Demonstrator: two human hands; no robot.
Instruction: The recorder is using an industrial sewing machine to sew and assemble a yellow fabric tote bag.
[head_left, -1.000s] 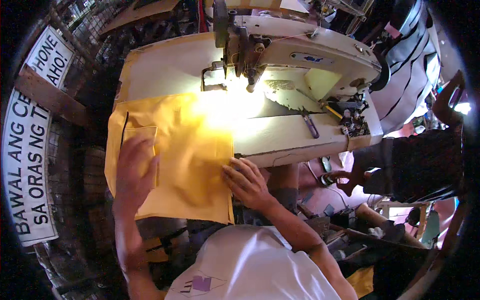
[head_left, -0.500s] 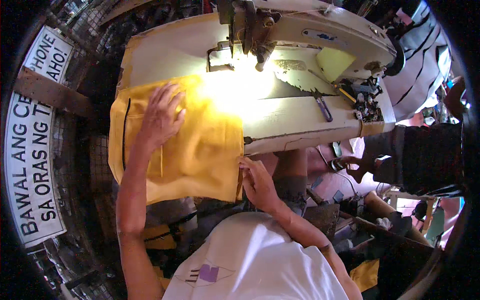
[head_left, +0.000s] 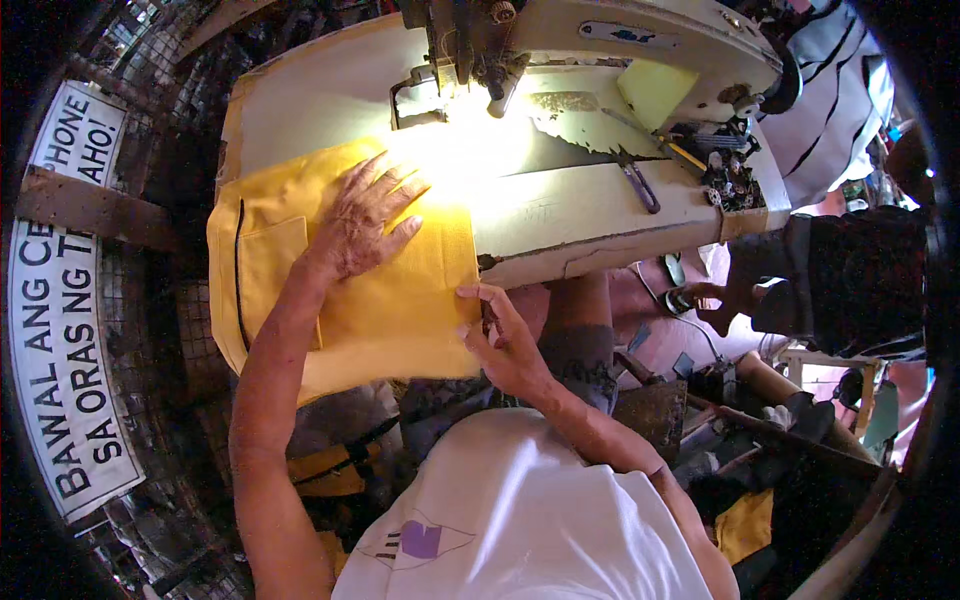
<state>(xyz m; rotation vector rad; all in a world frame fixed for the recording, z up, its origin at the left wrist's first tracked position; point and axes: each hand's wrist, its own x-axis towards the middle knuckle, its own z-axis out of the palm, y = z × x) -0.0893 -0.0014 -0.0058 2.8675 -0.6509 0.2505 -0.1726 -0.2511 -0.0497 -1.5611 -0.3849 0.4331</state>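
Observation:
A yellow fabric piece (head_left: 400,325) lies over the front left of the sewing machine bed, and its near part hangs past the edge. It has a stitched patch pocket (head_left: 272,255) and a dark strip (head_left: 239,270) along its left side. My left hand (head_left: 365,220) rests flat on the cloth, fingers spread toward the brightly lit needle area. At the cloth's right edge, my right hand (head_left: 508,345) grips the border between thumb and fingers. The sewing machine head (head_left: 470,50) stands just beyond the fabric; glare hides the spot beneath the needle.
Thread snips (head_left: 637,182) and a yellow-handled tool (head_left: 685,155) lie on the bed, right of the needle. A tray of small metal parts (head_left: 735,190) sits at its right end. Wire mesh and a sign (head_left: 70,400) stand at left. Another person's leg (head_left: 770,380) shows at right.
My left hand has slid right across the cloth, closer to the needle area. The right hand stays at the cloth's edge, its thumb and forefinger now farther apart. The whole view has shifted slightly.

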